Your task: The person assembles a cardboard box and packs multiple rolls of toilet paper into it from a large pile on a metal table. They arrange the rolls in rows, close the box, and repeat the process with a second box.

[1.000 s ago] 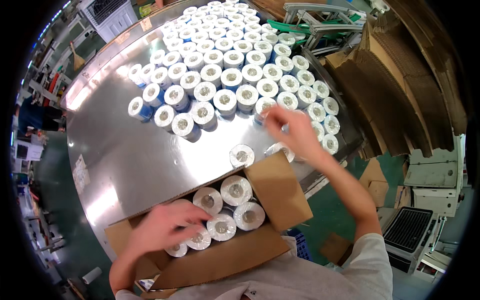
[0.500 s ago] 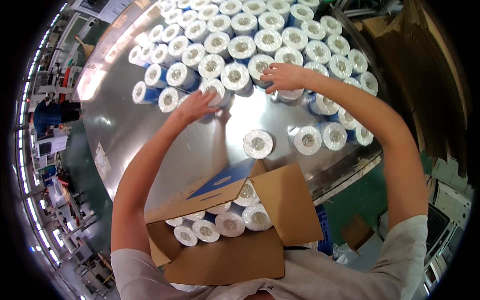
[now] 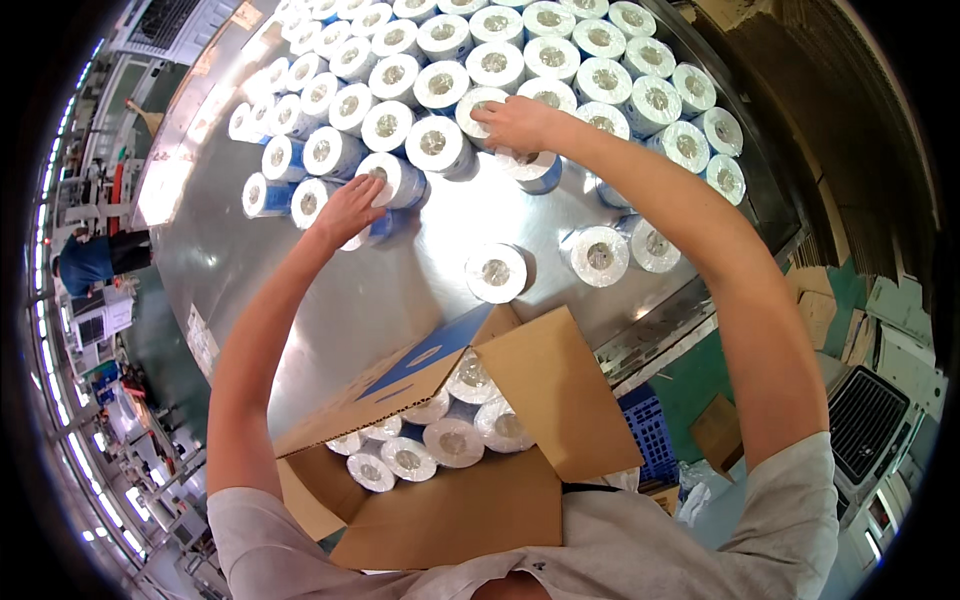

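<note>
Raised flaps (image 3: 555, 395) of the carton (image 3: 450, 515) are hiding parts of the packed rolls (image 3: 453, 442), and the right forearm (image 3: 670, 220) is covering some standing rolls (image 3: 495, 62) on the worktop (image 3: 335, 320), the farthest ones running off the top edge. Both arms are stretching forward, bowed outward: the left hand (image 3: 352, 208) is touching a front-left roll (image 3: 404, 181), the right hand (image 3: 522, 124) is lying over others nearer the middle, fingers loosely extended, and we're not able to tell whether either is gripping.

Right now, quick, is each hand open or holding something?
Left hand: against a white roll; can't tell if its grip is closed.
Right hand: over another white roll; can't tell if that grip is closed.
</note>
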Demonstrator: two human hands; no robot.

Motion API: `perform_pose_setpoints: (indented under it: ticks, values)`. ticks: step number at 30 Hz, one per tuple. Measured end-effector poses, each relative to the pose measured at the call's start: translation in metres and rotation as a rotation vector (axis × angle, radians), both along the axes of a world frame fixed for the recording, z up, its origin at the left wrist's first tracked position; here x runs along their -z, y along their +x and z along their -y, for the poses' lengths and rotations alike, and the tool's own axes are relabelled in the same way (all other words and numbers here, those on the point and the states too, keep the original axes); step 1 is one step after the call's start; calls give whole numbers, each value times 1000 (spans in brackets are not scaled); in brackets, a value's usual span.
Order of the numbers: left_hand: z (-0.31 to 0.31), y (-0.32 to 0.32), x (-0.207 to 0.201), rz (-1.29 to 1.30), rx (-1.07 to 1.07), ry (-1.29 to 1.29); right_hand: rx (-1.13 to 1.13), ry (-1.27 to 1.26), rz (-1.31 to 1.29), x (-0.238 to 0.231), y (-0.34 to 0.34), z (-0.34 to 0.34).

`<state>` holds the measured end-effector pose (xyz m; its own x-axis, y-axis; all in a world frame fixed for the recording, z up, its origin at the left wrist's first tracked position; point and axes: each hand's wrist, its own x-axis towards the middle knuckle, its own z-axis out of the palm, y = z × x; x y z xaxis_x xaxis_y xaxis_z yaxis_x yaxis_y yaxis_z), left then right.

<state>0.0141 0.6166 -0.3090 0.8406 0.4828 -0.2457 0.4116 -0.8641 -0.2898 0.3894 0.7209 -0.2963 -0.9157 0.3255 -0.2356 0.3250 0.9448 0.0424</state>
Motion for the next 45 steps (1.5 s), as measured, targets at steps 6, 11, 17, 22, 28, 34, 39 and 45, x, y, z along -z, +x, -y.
perform_pose_setpoints:
  ticks: [6,11,17,22,28,34,39,45]
  values:
    - [20,-7,-7,-60,-172,-137,61,-12,14,2,-9,5]
    - [110,-31,-77,249,-672,-354,119,-121,-41,6,-13,23]
    - [211,-73,-263,1006,-1007,-180,226,-293,5,-29,8,63]
    - [348,-38,-358,2161,-1529,-859,396,-356,-229,-105,25,98]
    - [382,-3,-354,994,-566,-452,584,-199,-532,-269,33,172]
    - [385,-21,-281,1105,-696,-848,601,-612,-949,-351,9,296]
    - [398,-54,-221,1235,-918,-985,582,-641,-945,-343,7,369]
    - [461,-85,-261,763,-651,-290,487,-482,-795,-365,-21,413]
